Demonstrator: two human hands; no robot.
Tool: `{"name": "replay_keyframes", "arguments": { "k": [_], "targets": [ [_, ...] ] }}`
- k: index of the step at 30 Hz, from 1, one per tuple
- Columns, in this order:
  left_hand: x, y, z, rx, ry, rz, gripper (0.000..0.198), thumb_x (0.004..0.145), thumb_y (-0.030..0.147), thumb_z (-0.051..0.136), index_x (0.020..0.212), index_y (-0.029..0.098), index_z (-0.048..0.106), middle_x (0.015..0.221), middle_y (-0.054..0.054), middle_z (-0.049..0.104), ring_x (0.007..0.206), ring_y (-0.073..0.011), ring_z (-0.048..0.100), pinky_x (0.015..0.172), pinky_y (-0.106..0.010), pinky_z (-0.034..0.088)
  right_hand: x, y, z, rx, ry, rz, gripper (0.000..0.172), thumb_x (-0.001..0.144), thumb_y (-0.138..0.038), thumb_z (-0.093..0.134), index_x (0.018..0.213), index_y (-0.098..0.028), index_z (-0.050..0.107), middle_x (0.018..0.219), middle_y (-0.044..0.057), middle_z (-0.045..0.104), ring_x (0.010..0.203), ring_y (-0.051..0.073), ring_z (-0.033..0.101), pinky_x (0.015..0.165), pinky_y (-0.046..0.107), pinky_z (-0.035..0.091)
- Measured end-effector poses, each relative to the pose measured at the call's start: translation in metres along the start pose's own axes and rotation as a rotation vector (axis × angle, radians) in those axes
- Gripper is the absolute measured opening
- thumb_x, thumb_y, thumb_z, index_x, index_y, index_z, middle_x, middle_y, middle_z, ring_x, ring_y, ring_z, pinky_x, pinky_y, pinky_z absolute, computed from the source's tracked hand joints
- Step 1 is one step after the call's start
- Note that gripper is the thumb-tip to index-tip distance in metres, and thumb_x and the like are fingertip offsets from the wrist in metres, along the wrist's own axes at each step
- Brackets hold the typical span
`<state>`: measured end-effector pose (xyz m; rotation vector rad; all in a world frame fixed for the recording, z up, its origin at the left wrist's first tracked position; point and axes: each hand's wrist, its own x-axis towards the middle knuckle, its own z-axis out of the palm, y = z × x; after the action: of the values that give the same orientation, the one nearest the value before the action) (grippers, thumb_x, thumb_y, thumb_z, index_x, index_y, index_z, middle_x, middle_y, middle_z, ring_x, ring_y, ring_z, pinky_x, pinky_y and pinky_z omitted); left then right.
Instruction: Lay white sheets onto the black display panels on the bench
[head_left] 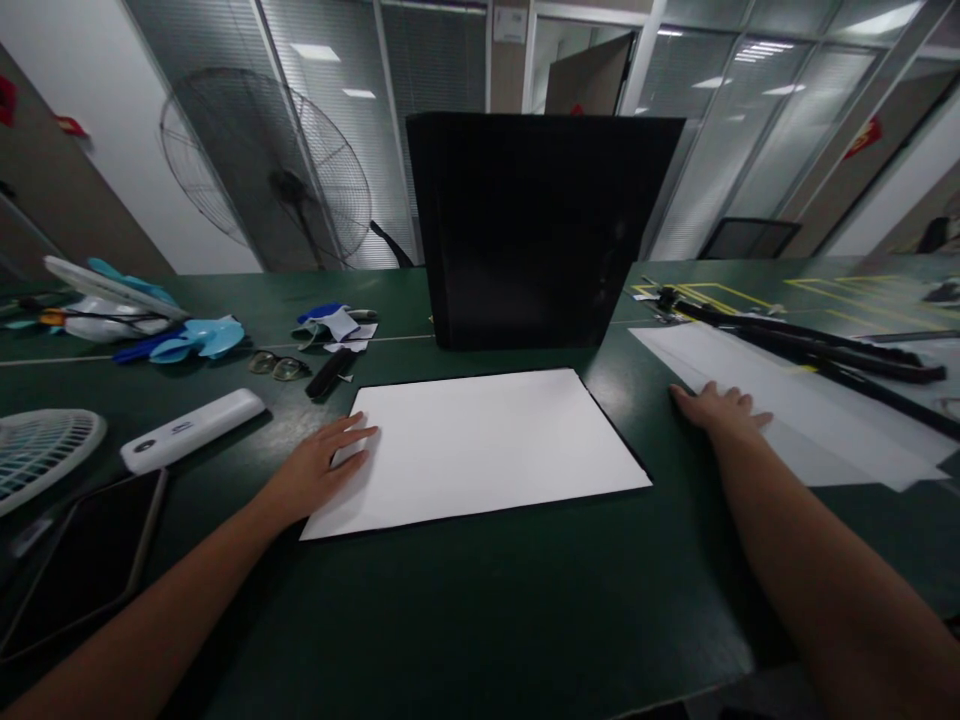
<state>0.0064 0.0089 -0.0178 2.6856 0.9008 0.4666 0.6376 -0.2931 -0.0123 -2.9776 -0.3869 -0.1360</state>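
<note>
A dark tablet (86,560) and a white elongated device (193,430) lie on the left of the green tabletop (465,610), with glasses (277,364) and a small black object (330,374) farther back. The left hand (319,470) rests on the left end of a white sheet (487,445), its grip open, fingers spread. That sheet lies flat at centre with dark edging showing; its long axis runs side to side, the right end angled slightly away from the person. Just behind it, a tall black panel (540,235) stands upright, blocking the far side. To the right, the right hand (724,408) touches the left edge of overlapping white sheets (810,420), grip open, thumb apart. Their long axis slants from far left to near right; black strips (802,345) lie along their far side.
</note>
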Motion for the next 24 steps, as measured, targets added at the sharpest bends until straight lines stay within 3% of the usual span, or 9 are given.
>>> {"name": "replay_keyframes", "arguments": {
  "k": [4,9,11,14,19,24],
  "targets": [
    [0.000,0.001,0.000,0.007,-0.006,-0.004,0.084,0.096,0.087,0.034,0.143,0.026,0.068,0.163,-0.011,0.050,0.149,-0.0368,0.049,0.125,-0.059,0.036,-0.002,-0.004,0.000,-0.018,-0.011,-0.052,0.068,0.098,-0.069,0.061,0.143,-0.018,0.057,0.151,0.016,0.045,0.141,0.037,0.041,0.118,0.062,0.033],
    [0.001,0.002,-0.001,0.007,-0.001,0.003,0.086,0.095,0.088,0.034,0.143,0.026,0.068,0.162,-0.011,0.051,0.149,-0.0374,0.049,0.125,-0.058,0.036,-0.007,-0.005,0.000,0.006,0.050,-0.080,0.088,0.097,-0.075,0.056,0.156,-0.011,0.043,0.162,0.027,0.027,0.151,0.045,0.020,0.119,0.065,0.025],
    [0.001,0.002,-0.001,0.008,0.000,-0.001,0.088,0.094,0.089,0.033,0.143,0.026,0.068,0.162,-0.011,0.051,0.148,-0.0376,0.049,0.125,-0.058,0.036,-0.008,-0.005,0.001,0.013,0.002,-0.064,0.084,0.098,-0.075,0.055,0.150,-0.010,0.050,0.156,0.028,0.037,0.146,0.046,0.031,0.116,0.067,0.030],
    [0.000,0.002,-0.001,0.010,-0.004,0.000,0.090,0.094,0.090,0.031,0.143,0.026,0.068,0.162,-0.011,0.051,0.148,-0.0375,0.049,0.125,-0.058,0.036,-0.010,-0.008,0.000,0.011,-0.028,-0.067,0.065,0.101,-0.067,0.059,0.141,-0.017,0.058,0.146,0.018,0.050,0.137,0.037,0.046,0.114,0.062,0.039],
    [-0.001,0.001,0.001,0.006,0.016,0.009,0.088,0.095,0.089,0.031,0.144,0.026,0.068,0.162,-0.010,0.051,0.149,-0.0367,0.049,0.126,-0.057,0.035,-0.019,-0.017,-0.008,0.074,0.060,-0.046,0.042,0.105,-0.048,0.064,0.132,-0.016,0.063,0.136,0.013,0.058,0.126,0.029,0.057,0.109,0.054,0.049],
    [-0.002,-0.004,0.002,0.002,0.012,0.017,0.082,0.097,0.086,0.033,0.144,0.028,0.067,0.164,-0.008,0.049,0.151,-0.0366,0.046,0.126,-0.059,0.034,-0.038,-0.025,-0.024,0.256,0.237,-0.050,0.037,0.106,-0.046,0.063,0.128,-0.016,0.064,0.125,0.011,0.063,0.111,0.023,0.064,0.098,0.045,0.057]
  ]
}}
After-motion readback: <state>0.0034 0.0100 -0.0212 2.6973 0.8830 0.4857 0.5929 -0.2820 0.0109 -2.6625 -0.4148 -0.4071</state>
